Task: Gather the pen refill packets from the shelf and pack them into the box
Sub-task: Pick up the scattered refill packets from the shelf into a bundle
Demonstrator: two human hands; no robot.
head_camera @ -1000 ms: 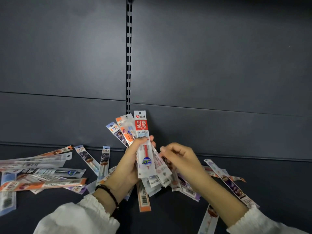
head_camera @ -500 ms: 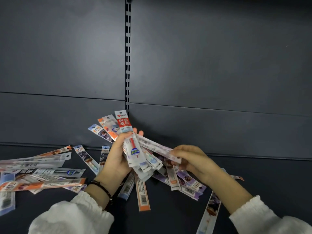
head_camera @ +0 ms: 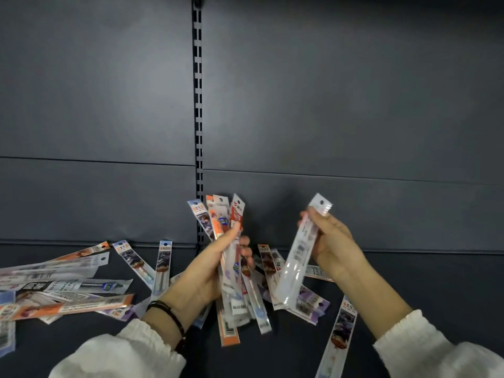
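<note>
From where I stand, the left hand (head_camera: pixel 207 271) is clamped round a bundle of packets (head_camera: pixel 236 214), thumb across the front and fingers curled behind. The tops fan upward in front of the slotted upright (head_camera: pixel 197 105) and the bottoms hang below the palm. Each is a thin see-through pouch with a printed header and a slim refill inside; the frontmost header is red, those behind it orange and blue. I can't count the fan, perhaps six or more, since they overlap and the print is smeared. The right hand (head_camera: pixel 335 246) holds a single clear packet (head_camera: pixel 297 257) up apart from the bundle, gripping its upper part. Its hang-hole tab pokes above the fingers and its long tail slants down to the left. More lie flat on the dark shelf (head_camera: pixel 409 282). A heap of loose packets (head_camera: pixel 68 285) on the left runs out past the frame edge. A few covered packets (head_camera: pixel 308 304) under the hands are partly hidden by the bundle and the clear one. A lone packet (head_camera: pixel 341 328) lies by the right forearm, its lower end cut off by the bottom of the view. Black bands (head_camera: pixel 169 315) circle the left wrist above a white cuff (head_camera: pixel 141 339).
</note>
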